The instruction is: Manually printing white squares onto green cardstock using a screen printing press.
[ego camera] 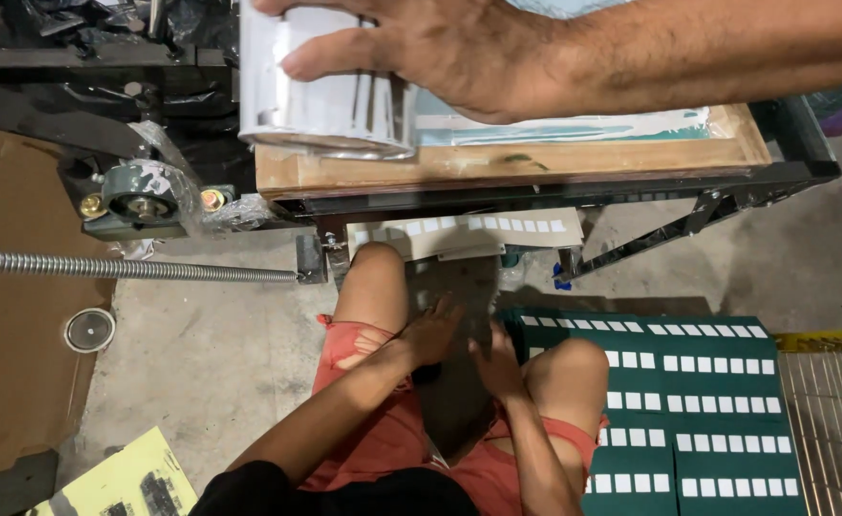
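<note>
My right hand (459, 53) reaches in from the upper right and grips the top of a white cylindrical tub (325, 105), thumb on its near side. The tub stands on the left end of a wooden-framed printing screen (497, 164) that lies on a black metal stand (803, 162). My left hand is out of view. Below me sits another person in red shorts (383, 435), both of their hands (464, 349) resting on a dark grey sheet (454, 401) between their knees.
Dark green sheets printed with rows of white rectangles (698, 420) lie on the floor at the right, beside a wire rack (836, 420). A ribbed metal hose (125, 268) runs in from the left over cardboard (10, 334). A bearing block (144, 201) sits at the stand's left.
</note>
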